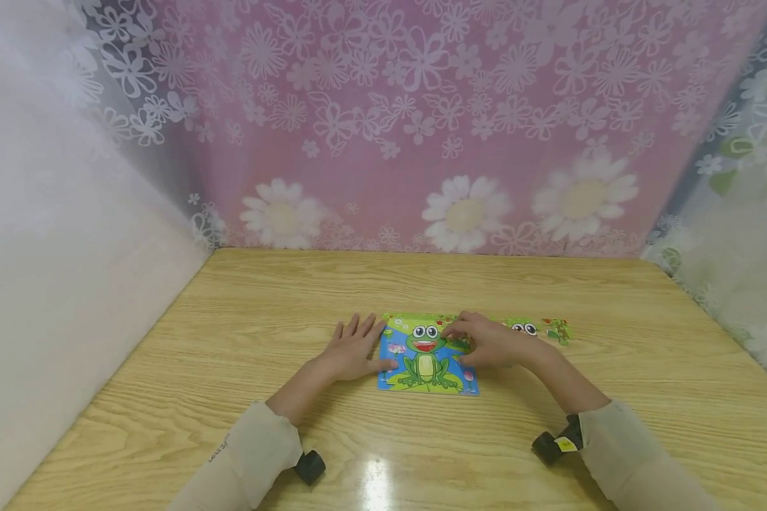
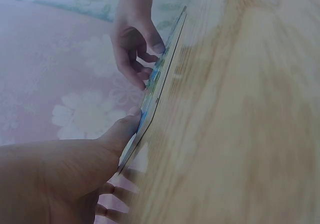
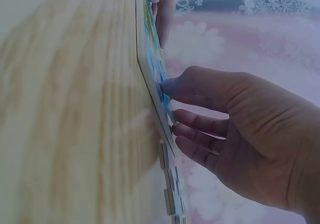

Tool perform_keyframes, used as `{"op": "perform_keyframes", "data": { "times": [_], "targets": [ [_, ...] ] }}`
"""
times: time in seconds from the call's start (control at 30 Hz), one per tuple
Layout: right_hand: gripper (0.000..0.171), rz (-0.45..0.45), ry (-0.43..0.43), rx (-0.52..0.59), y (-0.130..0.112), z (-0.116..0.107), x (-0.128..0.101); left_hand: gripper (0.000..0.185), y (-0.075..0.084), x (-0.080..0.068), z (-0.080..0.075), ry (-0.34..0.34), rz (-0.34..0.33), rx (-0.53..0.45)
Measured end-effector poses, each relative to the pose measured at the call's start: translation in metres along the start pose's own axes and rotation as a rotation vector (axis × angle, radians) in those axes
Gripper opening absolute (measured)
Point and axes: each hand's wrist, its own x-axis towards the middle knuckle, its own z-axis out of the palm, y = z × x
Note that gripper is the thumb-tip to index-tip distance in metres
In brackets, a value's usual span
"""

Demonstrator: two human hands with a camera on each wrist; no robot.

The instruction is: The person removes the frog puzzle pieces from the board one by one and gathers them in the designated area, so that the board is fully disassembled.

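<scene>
While both hands rest at the frog puzzle (image 1: 427,358), it lies flat on the worktop (image 1: 613,397), near the middle, its long axis running near to far. The left hand (image 1: 354,349) lies flat just left of the puzzle, fingers straight and spread, with the thumb touching the left edge. The right hand (image 1: 488,342) covers the far right part of the board, fingers bent down onto the picture surface; whether they pinch a loose piece cannot be told. The right hand is the nearer to the loose pieces (image 1: 540,329) lying just right of the board, touching or nearly touching its edge.

The head view alone shows the frog picture and the pieces' position. The left wrist view shows the thumb (image 2: 122,130) pressed against the board's edge (image 2: 159,91). The right wrist view shows the fingers (image 3: 197,121) curled with their tips on the board's face (image 3: 152,66), and pieces in a row (image 3: 170,189) beyond its corner.
</scene>
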Motion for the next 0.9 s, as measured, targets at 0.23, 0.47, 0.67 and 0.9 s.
{"op": "perform_keyframes", "data": {
  "times": [0.23,0.47,0.67,0.9],
  "targets": [
    [0.039,-0.014,-0.025,0.063,0.0026,-0.0015,0.0018,0.087,-0.0004,-0.0006,0.0001,0.003,0.000,0.001],
    [0.040,-0.003,-0.042,0.103,-0.0014,-0.0038,0.0027,0.087,0.0008,-0.0019,-0.0013,0.005,0.012,-0.010],
    [0.041,-0.003,-0.042,0.100,-0.0010,-0.0039,0.0032,0.087,0.0002,-0.0010,-0.0005,0.005,0.008,0.000],
    [0.042,-0.003,-0.024,0.107,0.0000,-0.0042,0.0034,0.086,0.0018,-0.0017,-0.0014,0.000,0.002,0.002]
  ]
}}
